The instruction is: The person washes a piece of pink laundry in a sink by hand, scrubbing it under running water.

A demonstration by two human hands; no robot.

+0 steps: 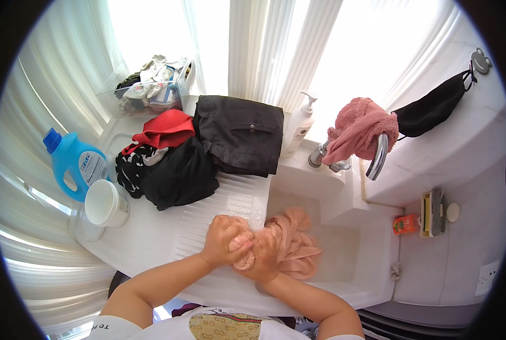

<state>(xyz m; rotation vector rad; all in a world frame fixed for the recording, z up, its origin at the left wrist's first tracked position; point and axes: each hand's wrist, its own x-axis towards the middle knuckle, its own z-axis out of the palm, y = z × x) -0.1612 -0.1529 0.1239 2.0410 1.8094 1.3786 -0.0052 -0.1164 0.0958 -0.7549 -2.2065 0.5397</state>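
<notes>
Both hands grip a wet pink towel (296,245) at the left edge of the white sink basin (343,249). Bunched cloth shows between the fingers of my left hand (222,238), over the ribbed washboard (199,218). Right beside it, my right hand (264,255) is closed round the same towel. From there the rest of the towel hangs down into cloudy water in the basin. Some whitish suds lie on the ribs just beyond my hands.
Dark folded trousers (241,133) and a pile of black and red clothes (179,170) lie beyond the washboard. A blue detergent bottle (77,164) and white tub (105,204) stand left. A white pump bottle (299,127) stands near the faucet (379,158), which has another pink towel (360,130) draped over it.
</notes>
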